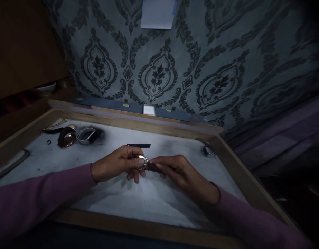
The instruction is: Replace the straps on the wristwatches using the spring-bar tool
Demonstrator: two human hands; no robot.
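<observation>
A wristwatch with a shiny metal case [142, 163] and a dark brown strap [153, 167] is held up over the middle of a white surface [118, 204]. My left hand [120, 162] grips the case, thumb on top and fingers beneath. With thumb and forefinger pinched together, my right hand [181, 171] holds the strap close to where it meets the case. Whether a thin tool is also in that pinch, I cannot make out. Just beyond my hands lies a flat black strip [138, 146].
A raised wooden rim [138, 221] frames the surface. Several watches lie at the back left, including a brown-strapped watch [66, 137] and a pale-banded one [84, 135]. Another watch [208, 151] is at the back right. Patterned wallpaper [156, 74] rises behind.
</observation>
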